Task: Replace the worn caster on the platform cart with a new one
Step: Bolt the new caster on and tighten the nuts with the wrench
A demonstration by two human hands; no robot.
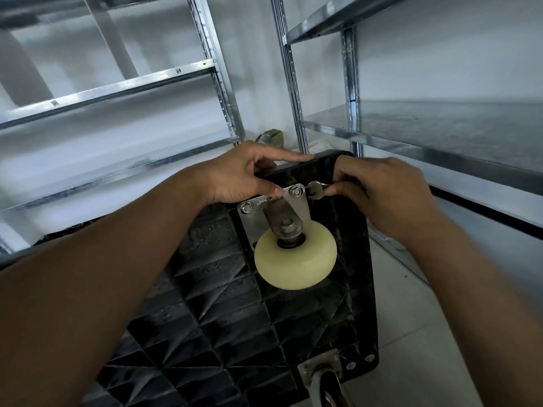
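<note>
Left hand point(241, 174) pinches the cream-wheeled steel caster point(295, 259) steady at the upturned black plastic cart point(223, 318)'s far corner while right hand point(382, 195) grips a small steel wrench point(316, 189) at its bolt point(296, 190).

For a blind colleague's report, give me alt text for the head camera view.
A right hand holds a small wrench beside a bolt on the cream-wheeled caster, while the left hand grips the upturned black cart.
</note>
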